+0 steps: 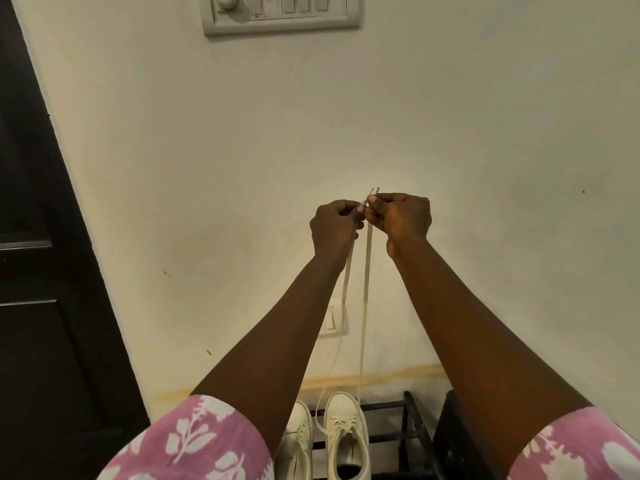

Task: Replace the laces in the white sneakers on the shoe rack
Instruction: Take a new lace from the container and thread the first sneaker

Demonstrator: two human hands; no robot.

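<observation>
Two white sneakers stand side by side on the black shoe rack (410,434) at the bottom centre; the right sneaker (346,434) is laced, the left sneaker (298,445) is half hidden by my forearm. A long white lace (364,306) rises in two strands from the right sneaker up to my hands. My left hand (334,225) and my right hand (401,216) are raised together in front of the wall, each pinching one lace end. Both tips poke out just above my fingers.
A cream wall (485,133) fills the view, with a switch panel (280,13) at the top and a small switch (330,318) low behind the lace. A dark door (41,271) runs down the left. A dark piece of furniture (457,438) stands beside the rack.
</observation>
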